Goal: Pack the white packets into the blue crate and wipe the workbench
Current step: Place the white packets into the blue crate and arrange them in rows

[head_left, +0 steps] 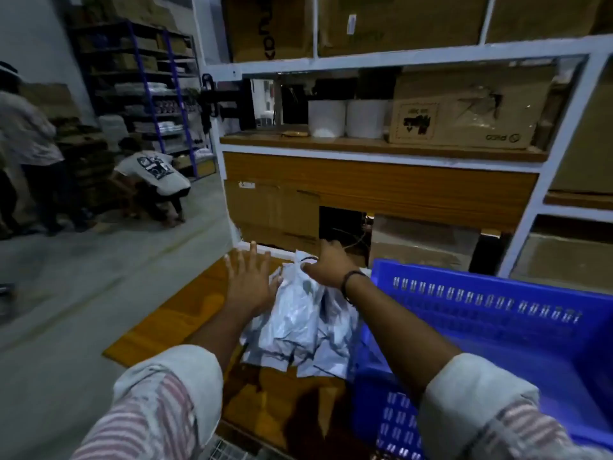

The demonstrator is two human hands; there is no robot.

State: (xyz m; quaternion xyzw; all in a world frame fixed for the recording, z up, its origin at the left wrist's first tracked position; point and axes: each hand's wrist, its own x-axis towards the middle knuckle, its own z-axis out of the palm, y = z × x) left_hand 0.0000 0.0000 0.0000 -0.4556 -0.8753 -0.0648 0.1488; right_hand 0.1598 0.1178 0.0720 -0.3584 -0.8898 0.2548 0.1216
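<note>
**Both hands at the packet pile, crate beside it**

White packets (298,323) lie in a loose heap at centre frame, on the wooden workbench (172,323), w/ bare top showing to the lower left of the pile. The heap's right edge touches the near-left wall of the blue crate (497,313), which fills the lower right of the frame; what shows of its inside looks bare.

Left hand (248,283): just left of centre, fingers spread wide and flat, palm down, its right edge against the upper left of the pile. Nothing gripped.

Right hand (328,265): centre frame, above the pile's far end, thumb out toward the left, touching the top packet. Fingers curl down past the far side, so can't tell if they've closed on a packet. Dark band on that wrist. Both sleeves, striped w/ pale cuffs, rolled up at bottom of frame.

Behind the bench, centre to upper right: white-framed shelving (391,61) w/ cardboard boxes (464,111) and two white tubs (348,117) on a wooden shelf.

Left side of frame: grey floor, one person crouching (156,180), another standing (30,144) at the left edge, dark racking (142,81) in the upper left.
</note>
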